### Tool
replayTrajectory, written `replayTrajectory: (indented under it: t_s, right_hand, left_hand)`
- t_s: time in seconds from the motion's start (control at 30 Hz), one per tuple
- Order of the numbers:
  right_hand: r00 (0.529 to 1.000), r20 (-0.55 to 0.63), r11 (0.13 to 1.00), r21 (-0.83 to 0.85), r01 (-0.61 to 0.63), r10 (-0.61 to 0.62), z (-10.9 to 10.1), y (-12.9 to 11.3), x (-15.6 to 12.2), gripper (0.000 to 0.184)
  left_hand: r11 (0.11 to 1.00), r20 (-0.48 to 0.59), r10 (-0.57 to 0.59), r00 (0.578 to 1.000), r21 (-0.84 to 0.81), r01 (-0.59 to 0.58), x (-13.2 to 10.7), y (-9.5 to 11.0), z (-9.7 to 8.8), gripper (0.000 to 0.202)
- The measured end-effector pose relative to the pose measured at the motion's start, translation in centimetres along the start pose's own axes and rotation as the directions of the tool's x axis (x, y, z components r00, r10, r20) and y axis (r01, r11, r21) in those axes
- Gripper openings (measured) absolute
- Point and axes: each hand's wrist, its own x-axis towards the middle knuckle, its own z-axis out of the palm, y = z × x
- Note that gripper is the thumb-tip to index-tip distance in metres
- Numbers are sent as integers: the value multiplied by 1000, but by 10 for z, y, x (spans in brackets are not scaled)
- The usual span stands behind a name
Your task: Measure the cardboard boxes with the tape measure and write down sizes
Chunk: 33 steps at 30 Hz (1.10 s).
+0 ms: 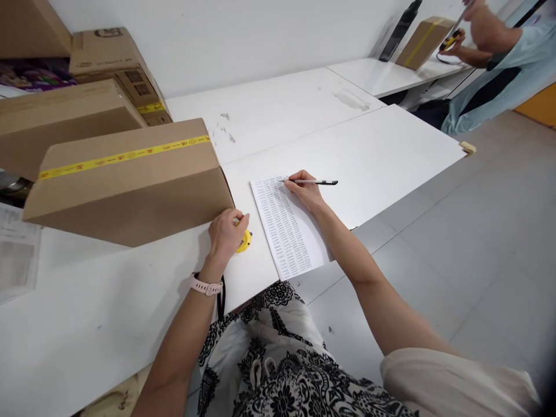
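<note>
My right hand (304, 188) is closed around a pen (313, 182) whose tip rests near the top of a printed sheet (286, 229) filled with rows of small text. My left hand (226, 234) is closed over a small yellow tape measure (245, 240) on the white table (369, 156), just in front of a large cardboard box (130, 182) sealed with yellow tape. A pale watch sits on my left wrist. The sheet overhangs the table's near edge slightly.
More cardboard boxes (87, 75) are stacked at the back left by the wall. Papers (17, 249) lie at the far left. Another person (499, 52) stands at the far right by a further table with a box (423, 40). Grey floor lies to the right.
</note>
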Motion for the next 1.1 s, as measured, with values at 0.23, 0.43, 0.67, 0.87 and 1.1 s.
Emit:
replayTrajectory:
  t_s: [0.23,0.43,0.67,0.87,1.1]
  right_hand:
    - [990,-133,989,-149,21,-41,1,0,-1,29]
    - [987,-150,966,-257,19,-60,0,1,0,26]
    - [986,-149,969,-247,31,-70,1,1,0,25]
    - [989,-133,973,-229,28,-60,1,1,-1,26]
    - [990,-131,974,-226,26,-57,1,1,-1,26]
  left_hand:
    - [979,300,189,935,-130,-156,-12,17,8,24]
    - [983,334,180,925,-105,-154,-10,15,8,30]
    - [985,336,158,928,-125,-122,-10,16,7,26]
    - [986,325,145,935,-123,-111,-11,17,7,23]
    - [987,329,143,934,-116,-110,-10,16,8,24]
